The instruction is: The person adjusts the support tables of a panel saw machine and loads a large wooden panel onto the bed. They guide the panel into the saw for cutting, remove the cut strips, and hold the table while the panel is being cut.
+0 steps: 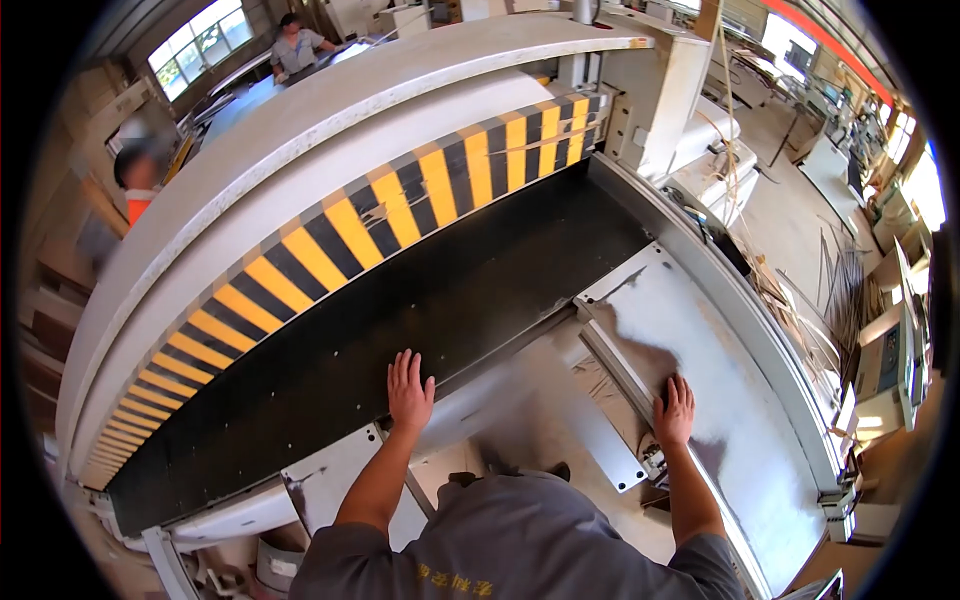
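My left hand (409, 392) rests palm down at the front edge of a long black machine bed (480, 280), its fingers stretched out and nothing in them. Farther right, my right hand (676, 408) lies on the inner edge of a worn, pale metal support plate (740, 400); its fingers are extended and hold nothing. A narrow metal rail (615, 360) runs along that edge, just beside the right hand. Behind the bed stands a large machine guard with yellow and black stripes (400, 200).
A curved white beam (350, 90) spans above the stripes. Another pale support plate (340, 470) sits left of my body. Thin metal strips (845, 285) lean at the right, near a control box (890, 350). Two other people stand beyond the machine, at the upper left.
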`<state>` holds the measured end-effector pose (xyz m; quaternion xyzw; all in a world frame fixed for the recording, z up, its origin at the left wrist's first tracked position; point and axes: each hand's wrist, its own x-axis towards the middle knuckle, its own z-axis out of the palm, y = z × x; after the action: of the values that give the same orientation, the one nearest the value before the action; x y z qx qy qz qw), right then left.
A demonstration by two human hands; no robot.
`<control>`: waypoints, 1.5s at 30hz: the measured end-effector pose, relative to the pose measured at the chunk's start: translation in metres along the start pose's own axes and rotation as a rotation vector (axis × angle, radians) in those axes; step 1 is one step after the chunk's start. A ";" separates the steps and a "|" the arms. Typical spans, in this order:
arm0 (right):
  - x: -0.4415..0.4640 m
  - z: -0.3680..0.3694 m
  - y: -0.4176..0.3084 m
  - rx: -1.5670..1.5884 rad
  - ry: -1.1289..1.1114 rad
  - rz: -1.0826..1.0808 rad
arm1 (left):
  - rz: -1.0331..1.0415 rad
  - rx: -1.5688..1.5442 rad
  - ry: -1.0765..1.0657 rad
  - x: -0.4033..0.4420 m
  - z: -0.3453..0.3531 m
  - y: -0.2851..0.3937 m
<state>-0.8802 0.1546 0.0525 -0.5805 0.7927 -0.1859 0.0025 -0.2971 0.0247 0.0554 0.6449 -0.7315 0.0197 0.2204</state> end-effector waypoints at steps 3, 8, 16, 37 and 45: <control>0.000 0.004 0.003 -0.009 0.008 -0.018 | 0.009 -0.012 0.014 0.000 -0.001 -0.002; -0.001 0.007 0.005 -0.026 0.009 -0.038 | 0.020 -0.026 0.035 0.000 0.001 -0.003; 0.000 0.008 0.007 -0.039 0.028 -0.026 | 0.014 -0.033 0.028 0.000 0.003 -0.003; -0.002 -0.001 0.000 0.018 0.026 -0.029 | 0.016 -0.038 0.028 -0.002 0.003 -0.005; -0.004 0.005 0.006 0.026 0.058 -0.049 | 0.020 -0.033 0.044 -0.003 0.003 -0.004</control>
<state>-0.8830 0.1585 0.0456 -0.5940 0.7755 -0.2131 -0.0174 -0.2939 0.0260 0.0510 0.6331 -0.7333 0.0238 0.2470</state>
